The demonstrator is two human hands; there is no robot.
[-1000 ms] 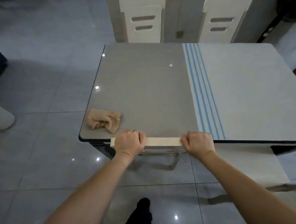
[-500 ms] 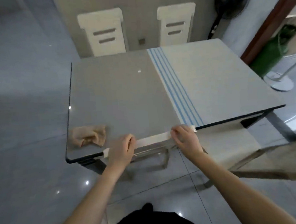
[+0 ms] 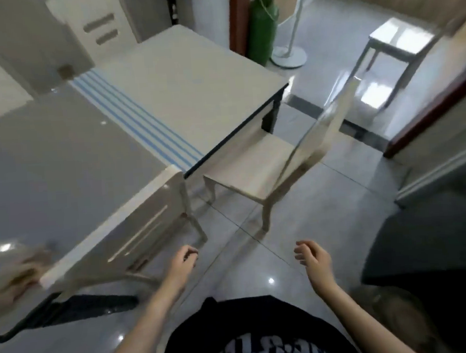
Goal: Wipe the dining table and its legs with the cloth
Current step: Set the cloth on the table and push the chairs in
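Dimly, the blurred cloth (image 3: pixel 18 274) lies on the table (image 3: pixel 60 174).

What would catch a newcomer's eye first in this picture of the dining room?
The glossy grey dining table, with blue stripes bordering its white half, fills the left and centre. At the bottom, the left hand and right hand hang empty, loosely curled, above the tiled floor. The crumpled tan cloth lies blurred at the table's near left corner.
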